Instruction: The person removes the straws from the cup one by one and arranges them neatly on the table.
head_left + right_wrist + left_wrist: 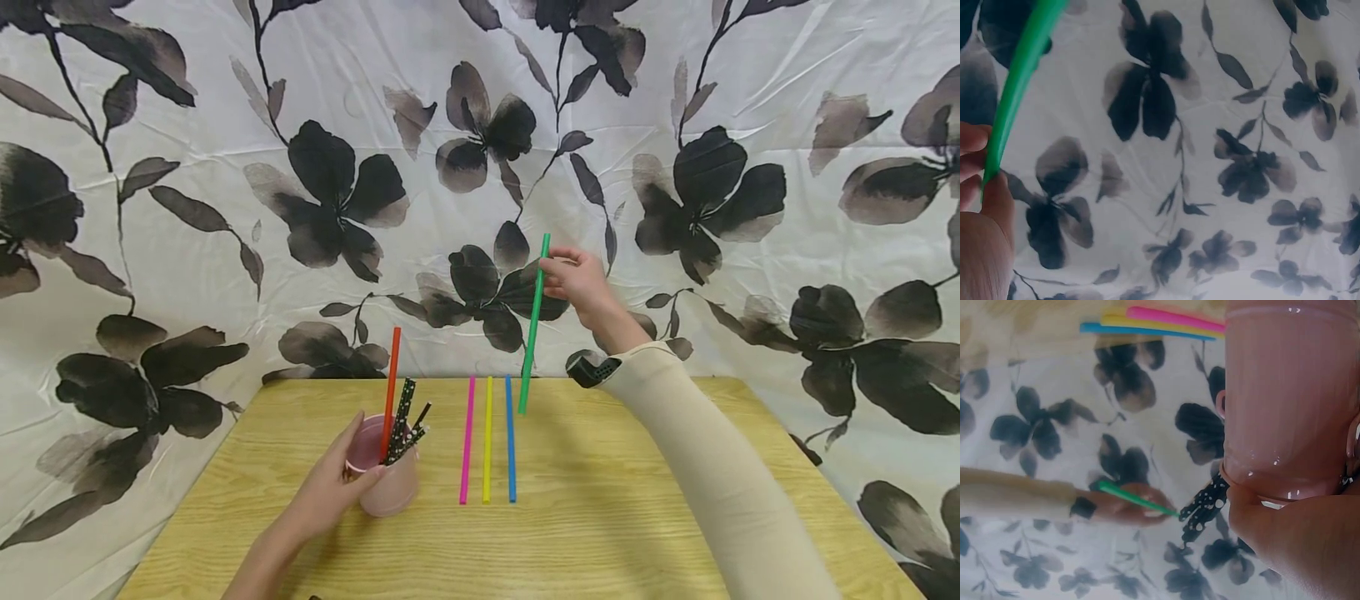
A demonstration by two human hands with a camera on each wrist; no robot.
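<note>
My left hand [327,485] holds a pink plastic cup [393,490] at the table's left, its thumb by the rim. A red straw [392,375] and several black straws with white dots [402,417] stand tilted in the cup. High over the back of the table, my right hand [583,285] pinches a green straw [533,333] near its upper end, and the straw hangs almost upright. Between the hands, a pink straw [467,442], a yellow straw [488,442] and a blue straw [511,442] lie side by side on the tabletop.
The wooden table [615,517] ends at the back against a white cloth [420,50] printed with dark flowers, which also hangs on both sides. A black band with a small device [592,369] sits on my right wrist, over a cream sleeve [705,467].
</note>
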